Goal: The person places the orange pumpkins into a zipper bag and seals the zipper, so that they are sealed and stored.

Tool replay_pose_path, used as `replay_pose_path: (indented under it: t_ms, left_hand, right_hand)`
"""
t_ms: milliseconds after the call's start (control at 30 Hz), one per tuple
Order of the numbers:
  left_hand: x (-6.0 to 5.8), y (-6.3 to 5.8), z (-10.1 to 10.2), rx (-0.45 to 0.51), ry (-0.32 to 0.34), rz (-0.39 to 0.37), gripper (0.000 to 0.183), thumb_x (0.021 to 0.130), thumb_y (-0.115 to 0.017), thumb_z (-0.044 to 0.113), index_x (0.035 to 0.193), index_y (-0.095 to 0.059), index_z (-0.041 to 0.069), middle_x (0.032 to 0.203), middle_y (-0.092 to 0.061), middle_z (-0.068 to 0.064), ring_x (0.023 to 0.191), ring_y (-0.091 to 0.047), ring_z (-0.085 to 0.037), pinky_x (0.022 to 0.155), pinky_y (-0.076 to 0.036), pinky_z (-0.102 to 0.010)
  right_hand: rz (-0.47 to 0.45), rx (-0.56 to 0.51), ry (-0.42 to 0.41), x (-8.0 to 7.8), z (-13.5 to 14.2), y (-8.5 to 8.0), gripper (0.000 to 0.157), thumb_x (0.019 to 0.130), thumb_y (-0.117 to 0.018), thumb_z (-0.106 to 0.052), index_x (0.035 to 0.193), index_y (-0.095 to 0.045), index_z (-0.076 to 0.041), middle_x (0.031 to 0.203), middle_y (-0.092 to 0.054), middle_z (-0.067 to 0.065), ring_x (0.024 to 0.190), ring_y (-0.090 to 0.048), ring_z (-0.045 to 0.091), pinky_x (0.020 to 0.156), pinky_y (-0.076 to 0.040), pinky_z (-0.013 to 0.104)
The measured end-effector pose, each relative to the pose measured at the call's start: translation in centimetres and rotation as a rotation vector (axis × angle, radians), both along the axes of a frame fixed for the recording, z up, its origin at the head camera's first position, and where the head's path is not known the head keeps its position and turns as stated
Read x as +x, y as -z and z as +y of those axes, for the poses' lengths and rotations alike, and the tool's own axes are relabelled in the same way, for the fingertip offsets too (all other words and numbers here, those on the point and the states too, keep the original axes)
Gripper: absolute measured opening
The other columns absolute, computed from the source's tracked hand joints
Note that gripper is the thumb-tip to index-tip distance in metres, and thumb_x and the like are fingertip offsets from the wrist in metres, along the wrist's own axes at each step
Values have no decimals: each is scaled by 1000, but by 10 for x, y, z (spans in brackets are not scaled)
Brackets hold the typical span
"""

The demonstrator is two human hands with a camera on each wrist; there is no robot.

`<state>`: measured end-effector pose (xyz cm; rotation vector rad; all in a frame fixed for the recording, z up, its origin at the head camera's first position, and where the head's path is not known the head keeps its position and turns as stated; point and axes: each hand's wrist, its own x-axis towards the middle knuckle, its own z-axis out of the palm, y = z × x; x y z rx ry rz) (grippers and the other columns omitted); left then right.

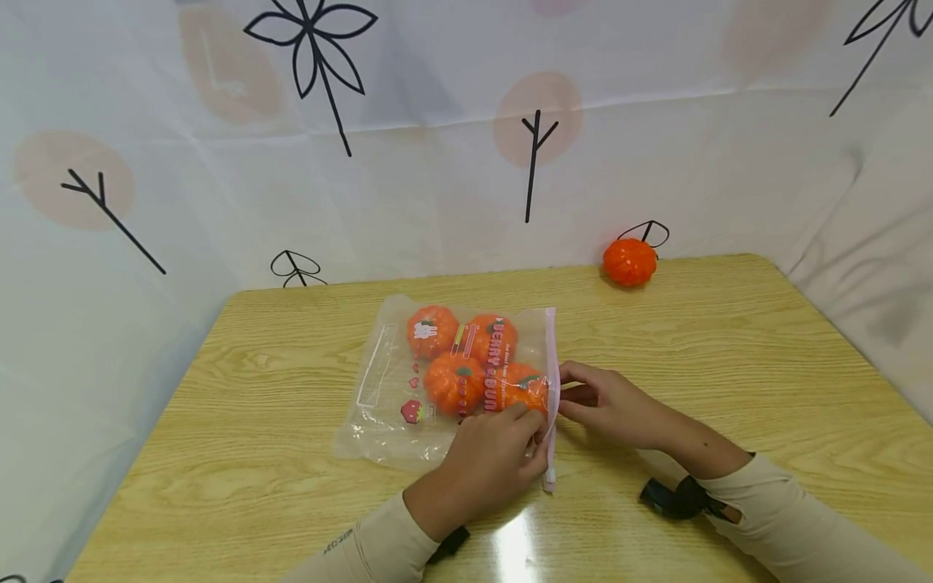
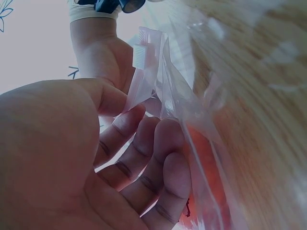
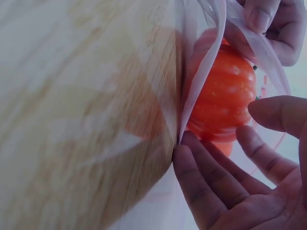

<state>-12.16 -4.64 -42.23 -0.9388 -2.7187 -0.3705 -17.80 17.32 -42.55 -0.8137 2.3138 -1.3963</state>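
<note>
The left hand (image 1: 499, 453) pinches the pale pink zip edge (image 1: 552, 348) of a clear zip bag (image 1: 379, 405) between thumb and forefinger, its other fingers bent against the plastic; how many layers sit in that pinch is hard to tell. The bag lies flat on the wooden table (image 1: 729, 340), ahead and to the left of that hand, with the white slider (image 2: 139, 56) just beside its fingertips, on the side nearer the person. Inside are four orange pumpkins (image 1: 455, 385), the closest one just beyond the left hand's knuckles. The right hand (image 1: 615, 405), to the right of the left one, clasps nothing: its fingers are extended, thumb apart, with fingertips touching the bag's mouth, whose lips stand parted in front of them. Straight ahead of the right hand, well apart from it, a fifth pumpkin (image 1: 630, 261) rests near the table's far edge. Cream sleeves (image 1: 794, 510) cover both forearms behind the hands.
</note>
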Motion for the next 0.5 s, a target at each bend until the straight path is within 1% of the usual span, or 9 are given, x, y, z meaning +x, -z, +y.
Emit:
replay_pose_path:
  t_ms: [167, 400, 500]
  left_hand:
    - [-1, 0, 0, -1, 2, -1, 13, 91, -65, 33, 82, -60, 25, 72, -50, 14, 54, -41, -2, 52, -30, -21]
    - [-1, 1, 0, 0, 0, 1, 13, 91, -65, 33, 82, -61, 25, 73, -51, 14, 55, -43, -2, 54, -30, -21]
    - [0, 1, 0, -3, 1, 11, 13, 91, -65, 33, 82, -61, 26, 73, -51, 14, 56, -43, -1, 57, -33, -23]
  right_hand:
    - [-16, 9, 8, -1, -1, 2, 24, 99, -60, -19, 122, -58, -12, 132, -61, 17, 120, -64, 38, 92, -56, 33]
    - [-11, 25, 12, -1, 0, 2, 23, 99, -61, -22, 120, -59, -12, 131, -61, 16, 120, -64, 37, 93, -56, 34]
    - [-3, 19, 4, -1, 0, 2, 22, 100, -60, -21, 120, -59, -12, 130, -62, 15, 120, -64, 37, 93, -55, 34]
